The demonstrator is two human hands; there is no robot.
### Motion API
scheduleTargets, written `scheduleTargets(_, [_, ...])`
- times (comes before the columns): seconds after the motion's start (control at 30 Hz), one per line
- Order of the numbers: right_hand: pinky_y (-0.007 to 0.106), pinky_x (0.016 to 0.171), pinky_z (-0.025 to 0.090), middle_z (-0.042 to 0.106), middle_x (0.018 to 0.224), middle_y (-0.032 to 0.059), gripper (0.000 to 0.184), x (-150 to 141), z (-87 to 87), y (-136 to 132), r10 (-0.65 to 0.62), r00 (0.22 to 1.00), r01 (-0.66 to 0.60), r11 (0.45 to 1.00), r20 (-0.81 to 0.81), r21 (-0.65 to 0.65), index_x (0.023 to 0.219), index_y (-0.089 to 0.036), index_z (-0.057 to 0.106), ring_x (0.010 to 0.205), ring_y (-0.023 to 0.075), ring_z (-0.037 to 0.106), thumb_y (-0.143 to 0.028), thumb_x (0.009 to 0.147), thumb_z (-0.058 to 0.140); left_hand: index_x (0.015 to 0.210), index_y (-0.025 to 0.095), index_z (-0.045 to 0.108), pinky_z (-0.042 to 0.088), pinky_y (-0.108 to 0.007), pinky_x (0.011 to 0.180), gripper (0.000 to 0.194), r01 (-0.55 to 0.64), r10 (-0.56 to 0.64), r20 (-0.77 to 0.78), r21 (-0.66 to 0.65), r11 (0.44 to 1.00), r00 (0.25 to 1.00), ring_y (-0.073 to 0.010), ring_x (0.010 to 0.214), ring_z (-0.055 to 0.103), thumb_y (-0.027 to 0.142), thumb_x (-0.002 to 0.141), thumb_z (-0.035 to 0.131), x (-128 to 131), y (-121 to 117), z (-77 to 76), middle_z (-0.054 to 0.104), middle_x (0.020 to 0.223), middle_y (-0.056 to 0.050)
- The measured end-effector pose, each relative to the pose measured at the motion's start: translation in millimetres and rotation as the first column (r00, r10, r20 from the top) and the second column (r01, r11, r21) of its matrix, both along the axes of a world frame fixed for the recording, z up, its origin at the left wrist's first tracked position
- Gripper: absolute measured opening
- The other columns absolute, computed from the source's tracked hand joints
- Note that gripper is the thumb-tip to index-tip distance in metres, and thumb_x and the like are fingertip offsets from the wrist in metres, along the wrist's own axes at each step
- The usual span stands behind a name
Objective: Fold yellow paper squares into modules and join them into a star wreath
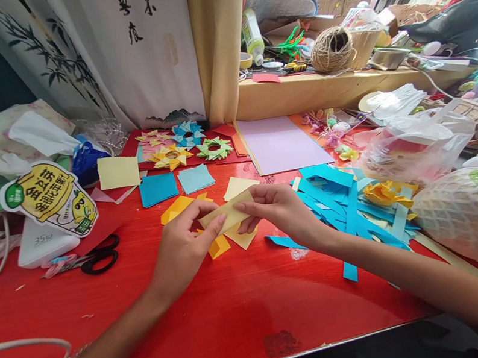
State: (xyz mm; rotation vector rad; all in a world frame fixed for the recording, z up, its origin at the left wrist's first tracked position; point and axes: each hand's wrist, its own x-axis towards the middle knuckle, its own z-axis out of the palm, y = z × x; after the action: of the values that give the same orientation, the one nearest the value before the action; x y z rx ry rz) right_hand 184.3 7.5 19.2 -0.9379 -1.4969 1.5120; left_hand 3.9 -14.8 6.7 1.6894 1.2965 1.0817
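My left hand (190, 233) and my right hand (274, 210) pinch the two ends of a folded pale yellow paper (227, 213), held as a narrow strip above the table. Thumbs lie on its near face; some fingertips are hidden behind it. Just beneath, pale yellow paper pieces (245, 238) lie on the table, beside orange-yellow folded paper (219, 247) partly covered by my left hand. Farther back sit a dark blue paper stack (158, 189) and a light blue stack (195, 179). Finished folded paper rings, one of them green (214, 149), rest behind these.
Blue paper strips (339, 205) are heaped right of my right hand, beside a net-wrapped bundle (475, 219). Black-handled scissors (96, 256) lie at left near a white box (43, 242). Lilac paper sheets (283, 142) lie at the back. A white cable (28, 344) crosses the left edge.
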Motion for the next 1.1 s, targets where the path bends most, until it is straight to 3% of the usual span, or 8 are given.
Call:
scheduleTargets(0.13, [0.022,0.057,0.054,0.066,0.064,0.0018,0.024,0.6,1.1,-0.8,0.091,0.984,-0.087,0.996,0.152,-0.031,0.078,-0.013,0.061,0.059,0.0122,0.067,-0.037,0.081,0.062,0.088,0.022,0.061,0.045,-0.023,0.065,0.019,0.028,-0.022,-0.087,0.068,0.997,0.996,-0.0143,0.079,0.057,0.041,0.084,0.057,0.7,0.5,1.7,0.063,0.088,0.001])
scheduleTargets(0.33, [0.017,0.048,0.047,0.061,0.057,-0.0004,0.025,0.0,-1.4,-3.4,0.173,0.947,-0.172,0.985,0.270,-0.027,0.067,-0.014,0.054,0.053,0.0101,0.064,-0.033,0.082,0.060,0.080,0.021,0.060,0.041,-0.024,0.063,0.014,0.089,-0.042,-0.243,0.184,0.979,0.969,-0.0131,0.073,0.054,0.033,0.085,0.056,2.5,-2.8,2.4,0.059,0.076,0.001])
scheduleTargets(0.53, [0.016,0.041,0.040,0.062,0.061,0.0007,0.026,2.6,1.0,4.3,0.093,0.975,-0.082,0.994,0.200,-0.067,0.082,-0.012,0.061,0.045,0.0067,0.057,-0.037,0.079,0.064,0.080,0.022,0.059,0.042,-0.023,0.066,0.018,-0.036,0.038,-0.067,0.028,0.999,0.997,-0.0134,0.079,0.055,0.039,0.083,0.057,1.5,-2.2,0.7,0.061,0.083,0.002])
scheduleTargets(0.73, [0.016,0.041,0.037,0.057,0.062,-0.0032,0.019,4.8,-2.1,1.0,0.076,0.980,-0.090,0.993,0.184,0.072,0.095,-0.017,0.057,0.047,0.0059,0.054,-0.033,0.085,0.057,0.085,0.023,0.063,0.043,-0.023,0.071,0.020,0.021,-0.020,0.024,-0.079,0.997,1.000,-0.0135,0.082,0.057,0.042,0.082,0.059,0.6,0.4,1.3,0.063,0.086,0.003])
scheduleTargets(0.87, [0.019,0.042,0.041,0.057,0.063,-0.0036,0.032,4.6,-2.3,-0.1,0.057,0.979,-0.074,0.994,0.196,0.081,0.109,-0.020,0.051,0.049,0.0091,0.058,-0.039,0.084,0.058,0.083,0.023,0.065,0.043,-0.022,0.069,0.022,-0.004,0.008,0.041,-0.106,0.994,0.999,-0.0133,0.079,0.057,0.044,0.082,0.059,1.5,0.8,3.7,0.064,0.084,0.003])
scheduleTargets(1.03, [0.017,0.041,0.039,0.057,0.060,-0.0008,0.025,2.0,-1.1,1.0,0.123,0.971,-0.119,0.992,0.203,-0.029,0.080,-0.014,0.056,0.048,0.0091,0.060,-0.038,0.086,0.054,0.081,0.021,0.065,0.043,-0.022,0.069,0.024,-0.047,0.054,0.064,-0.113,0.992,0.996,-0.0135,0.077,0.057,0.044,0.080,0.060,1.4,1.4,2.4,0.063,0.081,0.002])
scheduleTargets(1.1, [0.017,0.042,0.039,0.058,0.061,-0.0010,0.025,1.3,-1.0,0.8,0.104,0.980,-0.101,0.995,0.172,-0.024,0.078,-0.013,0.056,0.049,0.0086,0.060,-0.037,0.085,0.054,0.080,0.021,0.064,0.043,-0.022,0.067,0.024,-0.047,0.054,0.061,-0.101,0.994,0.997,-0.0136,0.076,0.056,0.044,0.080,0.060,1.1,1.7,1.9,0.063,0.079,0.002])
